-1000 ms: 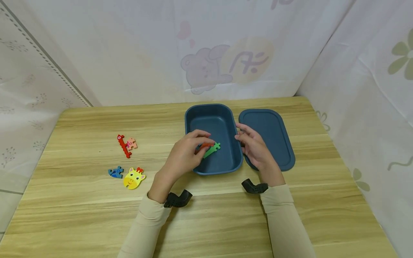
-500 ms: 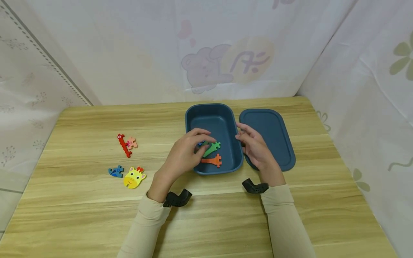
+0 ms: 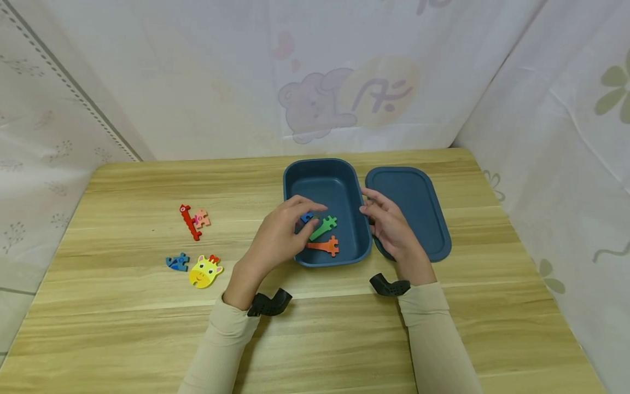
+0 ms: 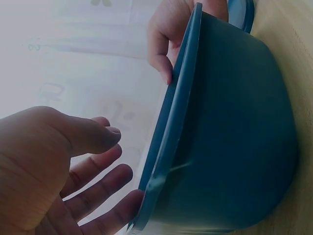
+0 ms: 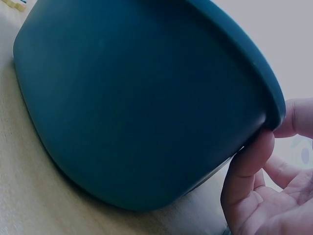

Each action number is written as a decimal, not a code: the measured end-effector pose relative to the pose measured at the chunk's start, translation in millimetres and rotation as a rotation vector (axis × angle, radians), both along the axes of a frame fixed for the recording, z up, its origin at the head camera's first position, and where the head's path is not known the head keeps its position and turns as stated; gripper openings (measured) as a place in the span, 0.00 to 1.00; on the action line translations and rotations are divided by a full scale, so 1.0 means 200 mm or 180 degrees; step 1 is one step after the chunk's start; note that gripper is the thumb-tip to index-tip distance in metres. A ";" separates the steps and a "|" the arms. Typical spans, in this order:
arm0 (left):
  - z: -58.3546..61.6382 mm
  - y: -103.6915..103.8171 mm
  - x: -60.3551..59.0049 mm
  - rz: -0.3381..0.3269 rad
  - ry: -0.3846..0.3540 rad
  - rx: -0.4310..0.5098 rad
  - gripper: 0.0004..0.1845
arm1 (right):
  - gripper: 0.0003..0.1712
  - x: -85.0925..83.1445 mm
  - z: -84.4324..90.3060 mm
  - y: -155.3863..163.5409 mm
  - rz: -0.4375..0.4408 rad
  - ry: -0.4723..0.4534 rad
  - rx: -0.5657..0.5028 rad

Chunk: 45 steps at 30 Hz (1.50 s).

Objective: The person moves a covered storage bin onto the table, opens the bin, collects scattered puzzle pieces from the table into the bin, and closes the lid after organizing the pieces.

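My left hand (image 3: 281, 232) hovers over the near left part of a dark blue box (image 3: 339, 191). Its thumb and fingers are loosely spread with nothing between them. Beneath the hand, in the box, lie a green puzzle piece (image 3: 323, 227), an orange puzzle piece (image 3: 323, 246) and a blue puzzle piece (image 3: 307, 217), the last partly hidden by the fingers. At the box's right wall, my right hand (image 3: 392, 227) holds the rim. The right wrist view has its thumb and fingers (image 5: 254, 152) on either side of the rim. The left wrist view shows the box's outer wall (image 4: 234, 122).
Right of the box lies its blue lid (image 3: 415, 208), under the right hand. On the table's left side are a red puzzle piece (image 3: 190, 222), a pink piece (image 3: 201, 219), another blue piece (image 3: 178, 262) and a yellow giraffe-head piece (image 3: 205, 271). A patterned curtain (image 3: 221, 82) hangs behind.
The orange puzzle piece left my left hand's fingers and now lies nearer the box's front wall, below the green one. The left fingers have spread and the blue piece shows. The right hand stays put.
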<state>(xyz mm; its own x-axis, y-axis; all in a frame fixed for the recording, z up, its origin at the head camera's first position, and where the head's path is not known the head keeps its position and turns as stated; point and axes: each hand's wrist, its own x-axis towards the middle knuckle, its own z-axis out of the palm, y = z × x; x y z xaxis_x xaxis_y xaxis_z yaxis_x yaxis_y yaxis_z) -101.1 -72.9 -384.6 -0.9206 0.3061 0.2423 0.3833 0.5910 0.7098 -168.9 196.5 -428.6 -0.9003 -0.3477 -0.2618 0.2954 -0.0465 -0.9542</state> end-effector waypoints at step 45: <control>0.06 -0.19 0.10 0.0291 0.0091 -0.0166 0.15 | 0.36 -0.01 -0.02 0.00 -0.0005 0.0002 0.0048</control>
